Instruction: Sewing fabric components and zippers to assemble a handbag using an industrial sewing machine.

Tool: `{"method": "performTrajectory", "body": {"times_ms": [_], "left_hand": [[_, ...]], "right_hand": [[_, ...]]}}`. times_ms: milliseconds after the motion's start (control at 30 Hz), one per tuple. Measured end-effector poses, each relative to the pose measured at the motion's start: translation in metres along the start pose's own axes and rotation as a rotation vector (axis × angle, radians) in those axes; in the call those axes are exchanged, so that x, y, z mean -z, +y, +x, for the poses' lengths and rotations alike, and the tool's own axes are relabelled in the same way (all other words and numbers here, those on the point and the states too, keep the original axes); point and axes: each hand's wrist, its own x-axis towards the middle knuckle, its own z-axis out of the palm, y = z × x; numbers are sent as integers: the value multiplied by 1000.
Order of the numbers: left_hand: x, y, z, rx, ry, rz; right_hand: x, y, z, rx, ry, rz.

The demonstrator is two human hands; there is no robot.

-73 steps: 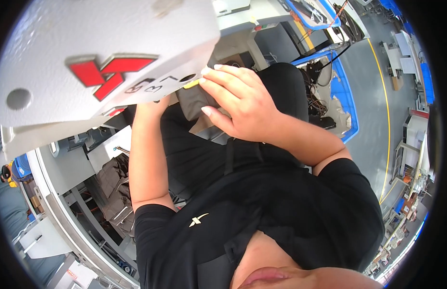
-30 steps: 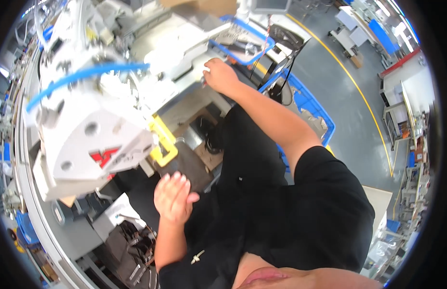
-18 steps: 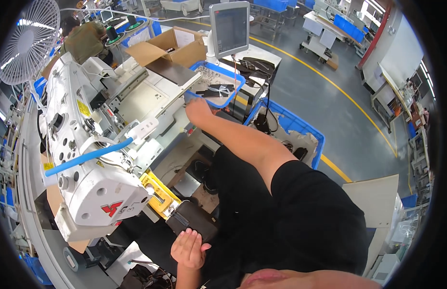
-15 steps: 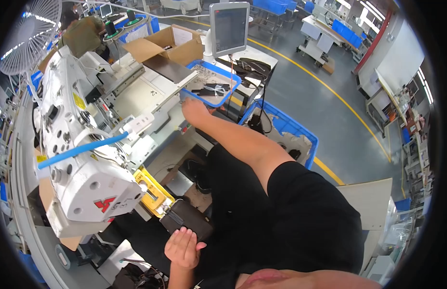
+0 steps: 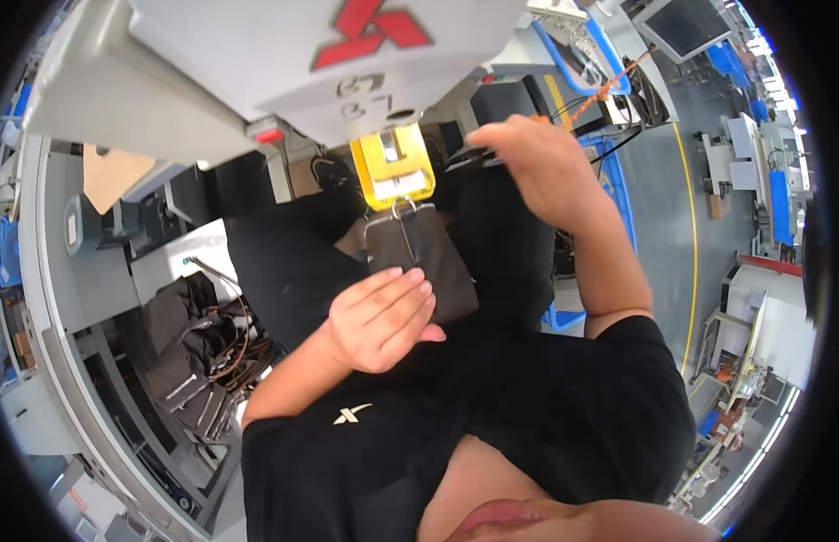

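Note:
My left hand (image 5: 379,321) grips a dark brown fabric pouch (image 5: 451,280) by its lower left part, fingers over the top. The pouch has a black strap and a metal ring at its upper edge, where it meets a yellow plastic frame (image 5: 365,167) with a metal piece inside. Above these is the white head of a sewing machine (image 5: 230,45) with a red emblem, hiding whatever lies behind it. To the right of the frame, my right hand (image 5: 537,167) is raised, slightly blurred, fingers loosely extended, with nothing visible in them.
A blue-rimmed tray (image 5: 618,86) and a monitor (image 5: 681,23) stand at the upper right, with orange cord hanging nearby. A blue crate (image 5: 614,152) sits behind my right arm. Dark brown bags (image 5: 185,352) are heaped at lower left. A floor with a yellow line runs along the right.
My right hand has left the machine bed by the tray and come back toward the yellow frame. My left hand stays on the pouch. The view has tipped down toward my lap.

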Motion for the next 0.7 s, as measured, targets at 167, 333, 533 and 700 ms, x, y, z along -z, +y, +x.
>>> {"method": "performTrajectory", "body": {"times_ms": [167, 333, 533, 700], "left_hand": [[-1, 4, -1, -39, 25, 34], [1, 10, -5, -38, 40, 52], [3, 13, -6, -74, 38, 30], [1, 15, -4, -101, 57, 15]], "right_hand": [[-9, -34, 21, 357, -176, -303], [-15, -39, 26, 414, -126, -390], [-17, -39, 26, 448, -97, -355], [-20, -47, 26, 454, -91, -374]]}}
